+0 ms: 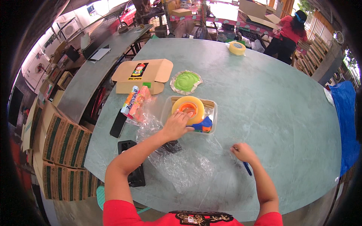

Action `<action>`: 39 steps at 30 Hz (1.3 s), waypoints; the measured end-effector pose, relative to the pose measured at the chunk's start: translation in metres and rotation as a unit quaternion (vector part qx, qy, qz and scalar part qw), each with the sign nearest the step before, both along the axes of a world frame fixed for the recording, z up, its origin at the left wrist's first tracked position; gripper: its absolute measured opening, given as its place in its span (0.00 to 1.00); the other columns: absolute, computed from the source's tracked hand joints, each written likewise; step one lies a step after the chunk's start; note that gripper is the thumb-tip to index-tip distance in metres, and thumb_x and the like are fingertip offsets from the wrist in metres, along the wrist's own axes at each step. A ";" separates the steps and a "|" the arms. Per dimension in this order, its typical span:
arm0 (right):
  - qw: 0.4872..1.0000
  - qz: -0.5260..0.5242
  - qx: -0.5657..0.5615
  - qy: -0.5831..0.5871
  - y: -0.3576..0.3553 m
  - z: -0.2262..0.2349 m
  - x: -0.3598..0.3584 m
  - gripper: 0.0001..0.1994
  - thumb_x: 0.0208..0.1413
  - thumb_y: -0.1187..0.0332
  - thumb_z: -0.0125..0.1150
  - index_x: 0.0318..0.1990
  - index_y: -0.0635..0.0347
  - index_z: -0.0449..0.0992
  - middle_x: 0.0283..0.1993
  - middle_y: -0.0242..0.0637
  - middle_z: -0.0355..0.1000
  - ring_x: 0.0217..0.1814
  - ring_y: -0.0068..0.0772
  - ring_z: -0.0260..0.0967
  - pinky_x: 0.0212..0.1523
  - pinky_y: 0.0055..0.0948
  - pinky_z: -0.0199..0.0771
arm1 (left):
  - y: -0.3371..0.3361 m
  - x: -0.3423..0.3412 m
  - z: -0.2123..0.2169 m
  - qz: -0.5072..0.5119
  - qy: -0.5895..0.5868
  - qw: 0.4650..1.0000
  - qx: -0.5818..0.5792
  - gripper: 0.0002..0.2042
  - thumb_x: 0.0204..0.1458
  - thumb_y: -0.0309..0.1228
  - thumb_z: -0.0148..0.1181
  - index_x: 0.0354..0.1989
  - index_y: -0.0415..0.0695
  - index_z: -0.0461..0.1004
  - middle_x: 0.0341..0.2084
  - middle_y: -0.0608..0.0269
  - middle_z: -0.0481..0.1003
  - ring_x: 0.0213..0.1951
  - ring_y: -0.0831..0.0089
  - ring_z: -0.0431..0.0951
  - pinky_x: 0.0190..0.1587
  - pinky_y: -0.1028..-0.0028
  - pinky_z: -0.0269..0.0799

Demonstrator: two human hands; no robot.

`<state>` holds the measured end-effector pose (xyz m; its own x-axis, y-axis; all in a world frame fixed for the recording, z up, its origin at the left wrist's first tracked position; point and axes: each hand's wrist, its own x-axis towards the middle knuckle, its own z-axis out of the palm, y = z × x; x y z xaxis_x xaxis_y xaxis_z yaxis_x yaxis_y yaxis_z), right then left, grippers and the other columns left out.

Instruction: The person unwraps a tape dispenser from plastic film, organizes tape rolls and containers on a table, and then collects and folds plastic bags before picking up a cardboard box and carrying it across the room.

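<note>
My left hand (175, 125) is closed on the near side of a yellow roll of packing tape (197, 104) with an orange core, fingertips in the core and thumb outside. The roll rests on top of a clear plastic tub (215, 109), which also holds a blue and orange thing (205, 123) partly hidden under it. My right hand (244, 152) is curled round a blue pen (247, 169) above the table, its end sticking out below the palm. Crumpled clear plastic film (181, 169) spreads under and beside my left forearm.
Left of the tub lie a cardboard box (158, 75), two colourful small boxes (136, 101) and black objects (118, 123). A green round piece (186, 81) sits behind the tub. Another tape roll (237, 48) is at the far edge; beyond stands a person (288, 35).
</note>
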<state>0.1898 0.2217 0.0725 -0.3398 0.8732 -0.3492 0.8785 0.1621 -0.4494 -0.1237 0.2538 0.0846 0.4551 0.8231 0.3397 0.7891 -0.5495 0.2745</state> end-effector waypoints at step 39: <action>0.953 0.239 0.149 -0.117 0.081 0.004 -0.207 0.07 0.39 0.67 0.51 0.24 0.57 0.75 0.26 0.42 0.71 0.29 0.43 0.70 0.28 0.36 0.70 | -0.058 -0.133 0.133 0.215 -0.448 0.864 -0.087 0.19 0.41 0.32 0.60 0.37 0.44 0.57 0.23 0.69 0.63 0.27 0.83 0.65 0.29 0.84 0.62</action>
<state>-0.0171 0.3031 0.0764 -0.6658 0.7111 -0.2258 0.7436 0.6574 -0.1223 -0.2571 0.1956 0.2175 -0.2858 0.9248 0.2513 0.3382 -0.1481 0.9294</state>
